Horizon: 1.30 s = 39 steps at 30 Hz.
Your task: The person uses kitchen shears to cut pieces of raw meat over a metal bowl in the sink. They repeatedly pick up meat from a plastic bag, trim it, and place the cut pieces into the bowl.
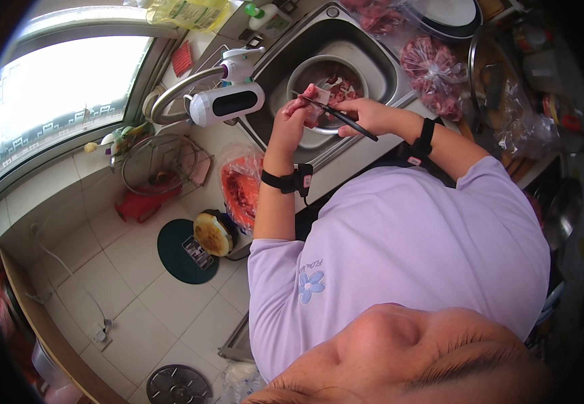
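Over a steel sink (267,96), my left hand (289,126) grips a piece of raw meat (312,101) with a pale, fatty or skin-like part. My right hand (365,117) holds kitchen scissors (347,120) with black handles, their blades at the meat. Whether the blades are parted is hard to tell. Beneath both hands a round metal bowl (294,76) stands in the sink, with small cut pieces of meat (345,88) in it. The hands and the held meat hide part of the bowl's near side.
A faucet with a white heater unit (227,103) stands left of the sink. Plastic bags of raw meat (433,70) lie to its right, near stacked plates (448,12). A red plastic-lined container (241,187) sits by my left forearm. A soap bottle (269,21) stands behind the sink.
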Each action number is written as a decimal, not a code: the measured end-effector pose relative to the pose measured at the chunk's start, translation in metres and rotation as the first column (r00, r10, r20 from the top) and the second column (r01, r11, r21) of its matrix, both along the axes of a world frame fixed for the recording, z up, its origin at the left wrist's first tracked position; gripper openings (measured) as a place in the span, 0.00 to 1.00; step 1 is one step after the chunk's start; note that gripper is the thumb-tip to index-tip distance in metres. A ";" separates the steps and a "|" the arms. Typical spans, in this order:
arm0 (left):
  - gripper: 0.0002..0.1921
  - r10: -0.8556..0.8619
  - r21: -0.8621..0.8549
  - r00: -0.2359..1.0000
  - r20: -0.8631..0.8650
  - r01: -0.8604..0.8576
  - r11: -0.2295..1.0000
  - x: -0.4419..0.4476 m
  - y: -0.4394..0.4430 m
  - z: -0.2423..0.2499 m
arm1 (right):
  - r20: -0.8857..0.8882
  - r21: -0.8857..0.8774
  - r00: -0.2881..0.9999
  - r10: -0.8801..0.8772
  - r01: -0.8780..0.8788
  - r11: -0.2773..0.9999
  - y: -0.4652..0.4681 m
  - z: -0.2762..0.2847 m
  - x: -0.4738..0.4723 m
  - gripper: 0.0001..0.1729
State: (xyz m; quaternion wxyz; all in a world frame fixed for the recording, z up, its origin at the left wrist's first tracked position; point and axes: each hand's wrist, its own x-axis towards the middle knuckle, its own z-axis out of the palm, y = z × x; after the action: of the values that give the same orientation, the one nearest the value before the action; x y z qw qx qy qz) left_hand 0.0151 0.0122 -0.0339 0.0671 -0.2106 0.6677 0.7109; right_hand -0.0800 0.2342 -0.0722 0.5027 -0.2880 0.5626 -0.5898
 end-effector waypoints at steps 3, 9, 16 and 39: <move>0.16 0.046 0.005 0.998 0.046 -0.046 0.999 -0.001 -0.003 0.000 | -0.021 0.008 0.998 0.055 -0.055 0.998 0.001 0.003 -0.008 0.35; 0.27 0.037 0.302 0.999 -0.031 -0.026 0.953 -0.002 -0.008 -0.002 | 0.168 0.058 0.976 0.137 -0.149 0.987 0.010 0.013 -0.016 0.31; 0.23 0.149 0.548 0.986 -0.080 -0.081 0.833 -0.008 -0.005 0.002 | 0.293 -0.094 0.935 0.201 -0.180 0.979 0.008 0.010 -0.010 0.40; 0.09 -0.158 0.143 0.981 0.112 0.142 0.980 -0.013 -0.004 0.001 | 0.050 -0.200 0.994 -0.096 0.104 0.974 -0.001 0.007 -0.002 0.33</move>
State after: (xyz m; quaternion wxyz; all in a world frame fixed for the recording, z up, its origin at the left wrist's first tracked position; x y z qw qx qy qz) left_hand 0.0025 0.0081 -0.0331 0.1756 -0.1979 0.6270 0.7328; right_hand -0.0818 0.2336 -0.0652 0.4518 -0.2970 0.5034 -0.6740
